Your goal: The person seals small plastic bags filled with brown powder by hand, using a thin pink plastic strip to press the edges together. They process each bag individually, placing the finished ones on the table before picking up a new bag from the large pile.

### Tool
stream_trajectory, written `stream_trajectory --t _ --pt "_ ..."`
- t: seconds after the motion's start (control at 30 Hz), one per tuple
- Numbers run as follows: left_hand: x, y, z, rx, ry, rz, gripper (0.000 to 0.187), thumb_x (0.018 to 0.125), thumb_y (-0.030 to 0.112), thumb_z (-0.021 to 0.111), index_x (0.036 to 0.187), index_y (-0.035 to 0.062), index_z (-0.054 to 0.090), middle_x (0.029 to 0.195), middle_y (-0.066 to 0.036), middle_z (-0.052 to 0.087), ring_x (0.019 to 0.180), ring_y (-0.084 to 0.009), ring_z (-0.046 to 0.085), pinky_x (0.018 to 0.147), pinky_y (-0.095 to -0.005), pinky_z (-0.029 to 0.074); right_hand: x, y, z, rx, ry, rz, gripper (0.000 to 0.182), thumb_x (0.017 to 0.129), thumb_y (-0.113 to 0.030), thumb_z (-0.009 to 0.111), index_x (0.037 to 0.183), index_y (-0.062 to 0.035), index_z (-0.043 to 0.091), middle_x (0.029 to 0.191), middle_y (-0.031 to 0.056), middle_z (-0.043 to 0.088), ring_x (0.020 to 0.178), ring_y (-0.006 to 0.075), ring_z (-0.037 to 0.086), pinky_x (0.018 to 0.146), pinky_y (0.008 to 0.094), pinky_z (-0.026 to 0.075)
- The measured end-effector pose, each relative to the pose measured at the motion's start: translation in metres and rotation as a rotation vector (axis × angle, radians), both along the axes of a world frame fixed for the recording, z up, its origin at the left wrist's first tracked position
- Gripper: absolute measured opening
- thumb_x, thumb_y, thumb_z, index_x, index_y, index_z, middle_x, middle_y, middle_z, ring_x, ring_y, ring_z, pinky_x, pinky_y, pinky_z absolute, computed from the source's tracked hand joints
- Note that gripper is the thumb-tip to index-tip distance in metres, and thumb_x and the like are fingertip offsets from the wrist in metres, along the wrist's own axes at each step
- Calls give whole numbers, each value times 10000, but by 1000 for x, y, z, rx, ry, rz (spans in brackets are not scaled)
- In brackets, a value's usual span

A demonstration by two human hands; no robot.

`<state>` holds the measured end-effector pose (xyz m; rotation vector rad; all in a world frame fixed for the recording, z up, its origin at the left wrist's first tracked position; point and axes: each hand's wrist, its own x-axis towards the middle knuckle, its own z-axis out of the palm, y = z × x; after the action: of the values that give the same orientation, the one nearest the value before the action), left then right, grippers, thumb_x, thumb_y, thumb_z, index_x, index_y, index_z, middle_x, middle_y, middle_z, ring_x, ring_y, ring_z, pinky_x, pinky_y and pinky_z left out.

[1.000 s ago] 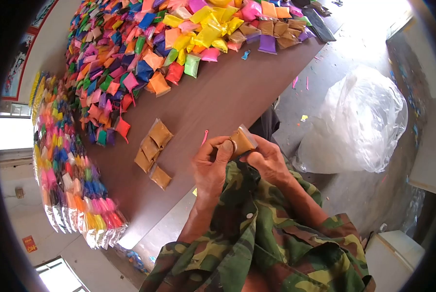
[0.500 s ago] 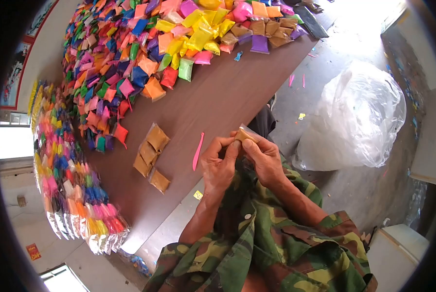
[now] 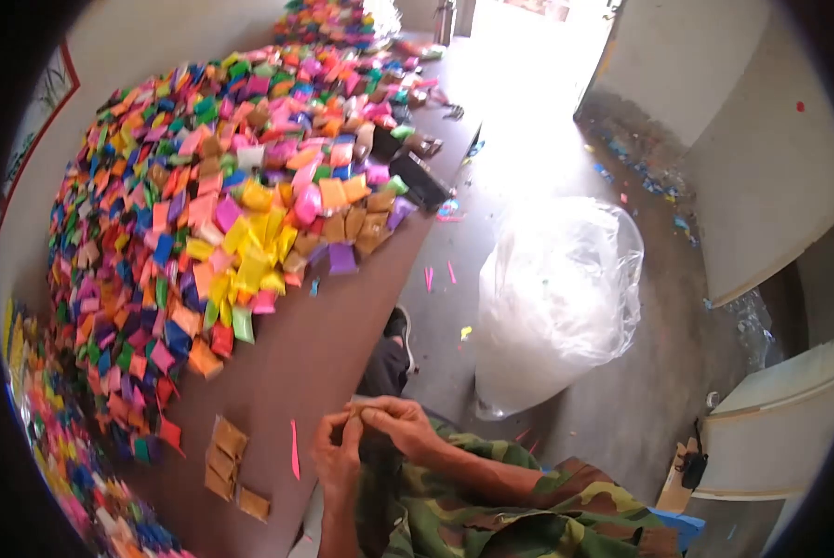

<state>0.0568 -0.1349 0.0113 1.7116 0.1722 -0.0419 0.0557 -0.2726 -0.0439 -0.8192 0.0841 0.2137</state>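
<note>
My left hand (image 3: 337,448) and my right hand (image 3: 395,424) meet at the table's near edge, thumbs and fingers pinched together. Between them is a small brown packet (image 3: 355,411), mostly covered by the fingers; a pale bit of its clear film shows at the top. Left of my hands, a pink plastic strip (image 3: 295,450) lies on the dark table (image 3: 266,372). Farther left rests a group of brown packets (image 3: 222,458) in clear film, with one brown packet (image 3: 253,503) at its lower corner.
A huge heap of colourful packets (image 3: 156,279) covers the table's far side. Bundled packets (image 3: 73,465) line the lower left. A big clear plastic bag (image 3: 556,298) stands on the floor at right. A black object (image 3: 420,180) lies at the table edge, with a shoe (image 3: 399,335) below.
The view has tilted up and turned right, so my hands and the table sit lower and further left. Both hands keep their pinch on the brown packet, which is now more hidden.
</note>
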Motion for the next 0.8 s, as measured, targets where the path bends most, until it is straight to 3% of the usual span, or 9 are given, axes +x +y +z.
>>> stream_trajectory --t 0.23,0.43,0.5,0.63,0.8 --pt "1 5 -24 78 -198 44 131 929 98 723 990 -14 695 862 -83 699 770 -125 604 692 -298 491 2 4 18 -41 4 -5 345 1081 -195 565 1331 29 646 1248 55 693 1162 122 625 1068 285 473" --pt "-2 -5 -4 -73 -96 32 157 940 122 734 992 -22 701 870 -70 702 783 -111 611 707 -281 503 0 -2 5 -17 16 39 332 1073 -171 577 1321 38 653 1259 64 691 1160 117 625 1057 278 480" --pt "-3 -8 -4 -106 -80 44 162 944 125 735 991 -26 701 871 -66 702 787 -107 612 714 -275 506 1 -3 6 -125 -25 34 315 1067 -165 589 1304 26 671 1236 54 696 1143 110 624 1033 275 485" --pt "-5 4 -30 -49 -86 17 131 939 107 730 965 -20 707 845 -58 699 769 -106 604 698 -287 497 1 -9 -2 -360 -164 31 278 1069 -140 585 1289 -6 688 1236 34 688 1138 82 608 1019 253 474" --pt "-3 8 -21 158 -130 -10 116 931 98 723 934 -17 708 789 -72 686 732 -123 597 667 -314 487 -3 -5 0 -371 -134 18 291 1060 -188 614 1281 -21 705 1135 11 699 1051 70 600 937 237 477"
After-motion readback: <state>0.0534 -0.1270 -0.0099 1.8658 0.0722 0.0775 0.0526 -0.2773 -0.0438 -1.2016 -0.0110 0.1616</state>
